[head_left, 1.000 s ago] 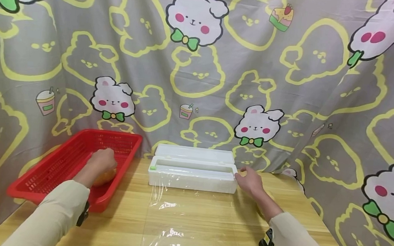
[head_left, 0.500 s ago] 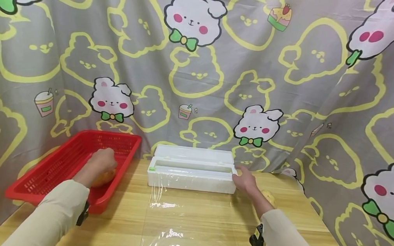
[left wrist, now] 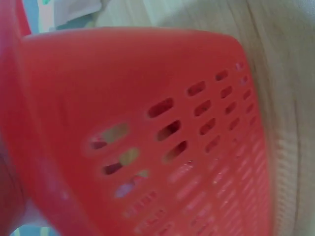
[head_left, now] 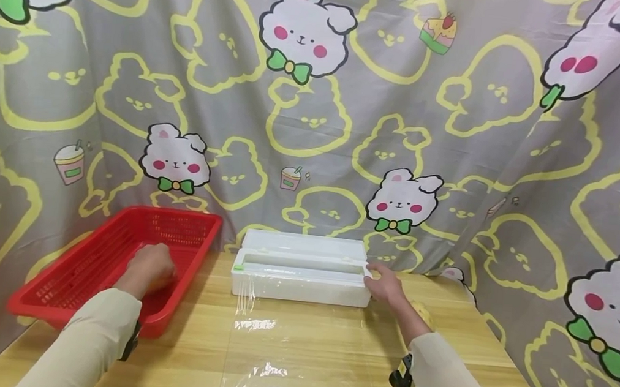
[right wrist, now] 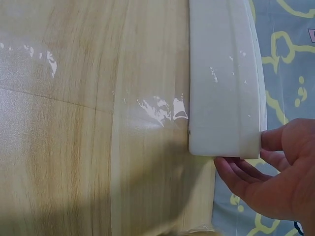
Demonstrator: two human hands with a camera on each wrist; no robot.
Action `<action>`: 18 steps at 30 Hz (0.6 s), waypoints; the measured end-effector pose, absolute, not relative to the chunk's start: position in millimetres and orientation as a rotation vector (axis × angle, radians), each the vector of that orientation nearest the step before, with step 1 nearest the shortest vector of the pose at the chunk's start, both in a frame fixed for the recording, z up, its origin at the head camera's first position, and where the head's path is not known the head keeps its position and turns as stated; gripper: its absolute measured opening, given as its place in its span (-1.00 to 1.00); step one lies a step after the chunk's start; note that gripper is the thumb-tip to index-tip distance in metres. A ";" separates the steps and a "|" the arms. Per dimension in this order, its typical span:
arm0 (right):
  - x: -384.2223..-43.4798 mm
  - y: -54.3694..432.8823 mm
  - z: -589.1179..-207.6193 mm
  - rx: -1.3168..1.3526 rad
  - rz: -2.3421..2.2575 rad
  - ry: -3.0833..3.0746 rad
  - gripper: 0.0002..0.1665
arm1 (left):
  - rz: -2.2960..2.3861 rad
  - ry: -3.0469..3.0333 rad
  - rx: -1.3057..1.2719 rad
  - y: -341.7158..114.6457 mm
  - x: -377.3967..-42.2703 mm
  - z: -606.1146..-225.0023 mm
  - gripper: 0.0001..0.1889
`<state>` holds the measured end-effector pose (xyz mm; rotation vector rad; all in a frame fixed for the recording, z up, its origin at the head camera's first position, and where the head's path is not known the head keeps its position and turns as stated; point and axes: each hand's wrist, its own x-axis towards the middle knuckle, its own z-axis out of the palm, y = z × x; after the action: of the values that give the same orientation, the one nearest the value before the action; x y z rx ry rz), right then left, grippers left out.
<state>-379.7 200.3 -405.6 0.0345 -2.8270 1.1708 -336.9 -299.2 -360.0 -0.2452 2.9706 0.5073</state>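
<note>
My left hand (head_left: 151,267) reaches down into the red plastic basket (head_left: 202,252), its fingertips hidden. Through the holes of the basket wall (left wrist: 123,64) in the left wrist view, small yellowish patches show; I cannot tell whether the hand still holds the round tan thing seen under it earlier. My right hand (head_left: 387,285) grips the right end of a white cling film dispenser (head_left: 298,288), thumb on one side and fingers round the lower corner (right wrist: 224,123). The dispenser's lid (head_left: 305,244) stands raised at the back. Clear cling film (head_left: 274,344) runs from its front toward me.
A yellow rounded thing (head_left: 422,314) lies on the wooden table (head_left: 469,330), partly behind my right forearm. A green piece (head_left: 239,267) sits at the dispenser's left end. A patterned grey curtain (head_left: 316,126) hangs behind and along both sides.
My left hand has sunk lower in the basket, and the round tan thing under it is now out of sight. The right hand has shifted slightly left along the dispenser's end.
</note>
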 end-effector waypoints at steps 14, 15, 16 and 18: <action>-381.8 204.1 -409.9 0.003 1.235 -2.807 -0.44 | 0.667 3.014 -0.413 -307.1 -343.3 -384.4 -0.55; -381.8 204.4 -410.5 -0.001 1.237 -2.805 -0.45 | 0.681 3.010 -0.411 -307.1 -343.6 -385.2 -0.56; -381.7 204.4 -411.0 0.001 1.235 -2.804 -0.45 | 0.675 3.015 -0.402 -307.1 -344.0 -386.3 -0.60; -381.1 204.5 -411.8 -0.002 1.251 -2.797 -0.45 | 0.660 3.028 -0.379 -307.1 -344.6 -387.5 -0.75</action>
<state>-381.1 204.5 -411.8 -0.0020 -2.7970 1.2508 -344.6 -307.1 -387.5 -0.3793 3.0281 0.6596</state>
